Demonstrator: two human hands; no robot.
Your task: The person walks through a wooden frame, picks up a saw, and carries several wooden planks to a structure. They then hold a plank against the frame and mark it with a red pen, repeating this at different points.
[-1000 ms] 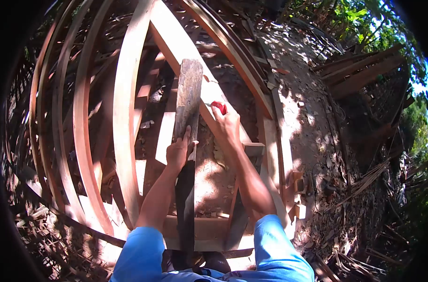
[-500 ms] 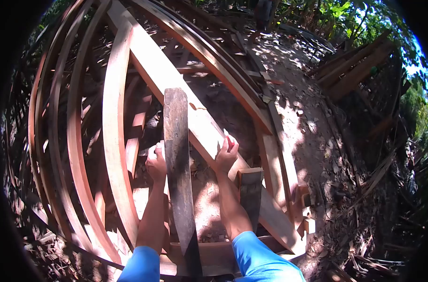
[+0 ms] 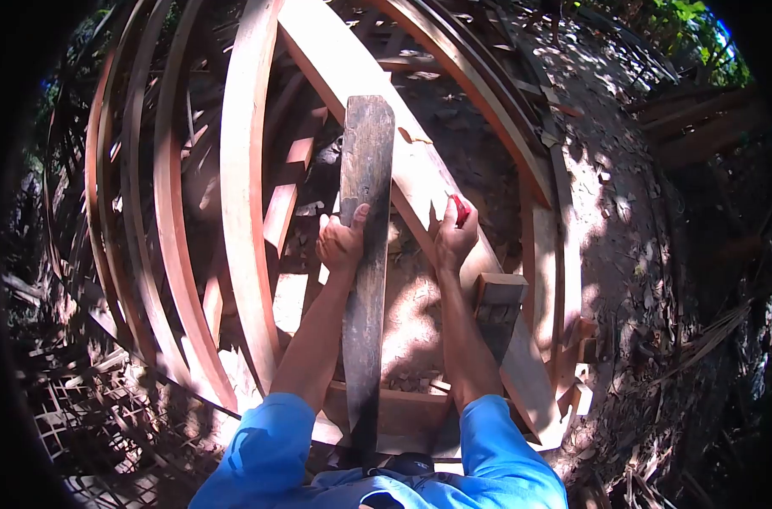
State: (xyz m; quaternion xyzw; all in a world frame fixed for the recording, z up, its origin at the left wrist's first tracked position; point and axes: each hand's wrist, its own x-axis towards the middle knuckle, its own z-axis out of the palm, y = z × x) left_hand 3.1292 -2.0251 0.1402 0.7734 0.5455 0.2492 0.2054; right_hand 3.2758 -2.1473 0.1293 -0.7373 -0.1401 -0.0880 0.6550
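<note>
**Weathered plank gripped over a curved timber frame**

Head view: A dark, weathered plank (image 3: 365, 254) is seen running lengthwise up the middle of the picture, from the person's lap to a squared upper end lying across a pale diagonal beam (image 3: 377, 110). The plank is gripped on its left edge by the left hand (image 3: 342, 243), about halfway along its length; the thumb is laid up over the plank's face while the other fingers are curled round the edge, so the hand is closed on the wood. The right hand (image 3: 452, 241) is set just to the right of the plank, resting against the pale diagonal beam. Its fingers are folded into a closed grip round a small red object (image 3: 460, 209), of which only the red tip is shown above the fist; what kind of tool it is cannot be told. The two hands are kept near each other, with the plank between them.

Curved wooden ribs (image 3: 242, 195) are seen sweeping in arcs on the left side, one inside another, with shadowed gaps between them. A short upright block of timber (image 3: 496, 301) is seen just below and to the right of the right hand, beside the forearm. Bare, sunlit ground strewn with wood scraps (image 3: 623, 254) is shown to the right. Blue sleeves (image 3: 267, 441) are visible at the bottom edge.
</note>
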